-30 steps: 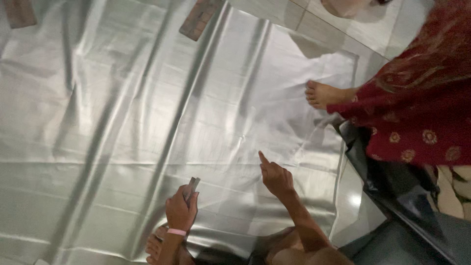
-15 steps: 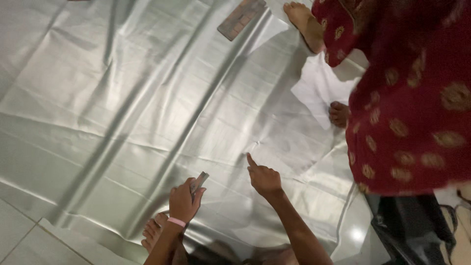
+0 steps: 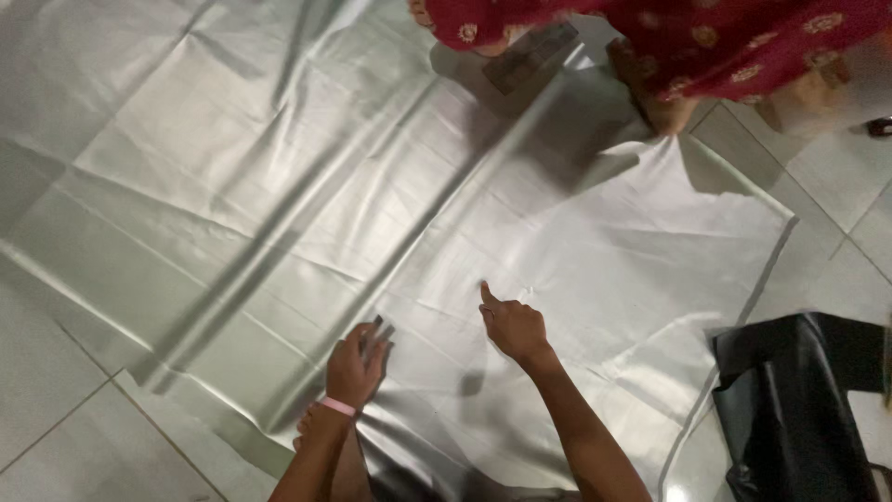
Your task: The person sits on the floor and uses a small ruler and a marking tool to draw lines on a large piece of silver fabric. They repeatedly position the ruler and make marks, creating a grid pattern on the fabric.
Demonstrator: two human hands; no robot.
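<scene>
Two hands work a wide silver-grey satin cloth (image 3: pixel 279 186) spread over a tiled floor (image 3: pixel 56 437). The left hand (image 3: pixel 355 364), near the cloth's near edge, is closed around a small dark marker (image 3: pixel 376 327); the right hand (image 3: pixel 513 325), index finger out, others curled, presses the cloth just beside it. The slippery fabric could likely shift or wrinkle under the fingertip, skewing any mark. A person in red (image 3: pixel 706 33) stands at the far edge.

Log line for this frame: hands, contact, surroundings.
left hand holds small flat piece | right hand points at silver cloth | black bag right
</scene>
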